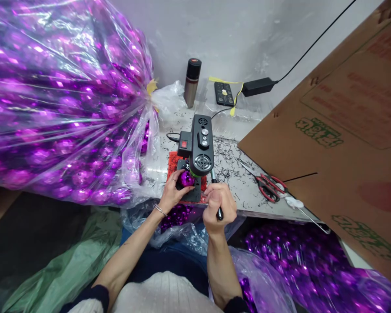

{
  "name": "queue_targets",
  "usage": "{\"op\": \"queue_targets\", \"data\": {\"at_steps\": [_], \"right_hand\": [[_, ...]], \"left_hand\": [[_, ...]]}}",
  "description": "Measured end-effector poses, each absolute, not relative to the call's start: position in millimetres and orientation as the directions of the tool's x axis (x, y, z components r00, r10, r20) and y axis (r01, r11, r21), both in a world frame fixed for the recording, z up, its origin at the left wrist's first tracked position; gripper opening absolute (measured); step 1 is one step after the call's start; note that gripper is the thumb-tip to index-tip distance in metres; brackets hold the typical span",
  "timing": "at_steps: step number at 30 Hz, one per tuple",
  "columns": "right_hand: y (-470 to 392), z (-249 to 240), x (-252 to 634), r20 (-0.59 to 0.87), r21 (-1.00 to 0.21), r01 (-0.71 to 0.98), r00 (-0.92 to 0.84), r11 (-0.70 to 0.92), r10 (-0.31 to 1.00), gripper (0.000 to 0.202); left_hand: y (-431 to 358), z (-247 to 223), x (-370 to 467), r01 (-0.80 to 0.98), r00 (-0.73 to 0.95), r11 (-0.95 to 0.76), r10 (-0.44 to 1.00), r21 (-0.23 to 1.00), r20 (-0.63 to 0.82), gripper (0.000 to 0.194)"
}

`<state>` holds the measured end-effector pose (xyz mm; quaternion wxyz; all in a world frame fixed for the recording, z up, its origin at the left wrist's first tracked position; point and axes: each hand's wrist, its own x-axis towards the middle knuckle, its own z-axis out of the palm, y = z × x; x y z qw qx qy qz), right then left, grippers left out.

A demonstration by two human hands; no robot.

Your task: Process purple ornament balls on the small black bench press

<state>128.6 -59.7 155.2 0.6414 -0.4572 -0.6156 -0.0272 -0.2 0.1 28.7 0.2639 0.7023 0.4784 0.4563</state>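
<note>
A small black bench machine [202, 143] with a red switch and round vents stands on the table over a red mat [172, 161]. My left hand [173, 191] curls its thumb and fingers around a shiny purple ball [186, 178] on the machine's dark base plate [195, 193], under the head. My right hand [220, 206] is closed in a fist around the black-gripped lever [214, 176] at the machine's right side. The top of the ball is partly hidden by the machine's head.
A huge clear bag of purple balls [65, 130] lies at left, tied with yellow. Behind stand a thermos [192, 82], a phone [224, 94] and a power adapter [259, 87]. Red-handled scissors [269, 187] lie beside a cardboard box [339, 130]. Black scraps litter the table [244, 198].
</note>
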Motion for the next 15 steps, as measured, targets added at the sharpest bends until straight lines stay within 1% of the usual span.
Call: {"op": "queue_targets", "data": {"at_steps": [3, 11, 15], "right_hand": [[-59.7, 154.0, 128.6, 0.811, -0.559, 0.592, 0.246, 0.580, 0.531, 0.027], [-60.9, 154.3, 128.4, 0.811, -0.557, 0.598, 0.242, 0.576, 0.533, 0.028], [-61.7, 145.5, 127.0, 0.812, -0.555, 0.620, 0.256, 0.555, 0.525, 0.028]], "left_hand": [[-2.7, 27.7, -1.1, 0.454, 0.178, -0.441, 0.896, 0.774, 0.407, 0.062], [0.3, 20.2, 5.9, 0.453, 0.202, -0.482, 0.875, 0.749, 0.441, 0.065], [-0.6, 18.1, 4.2, 0.468, 0.203, -0.479, 0.876, 0.743, 0.437, 0.066]]}}
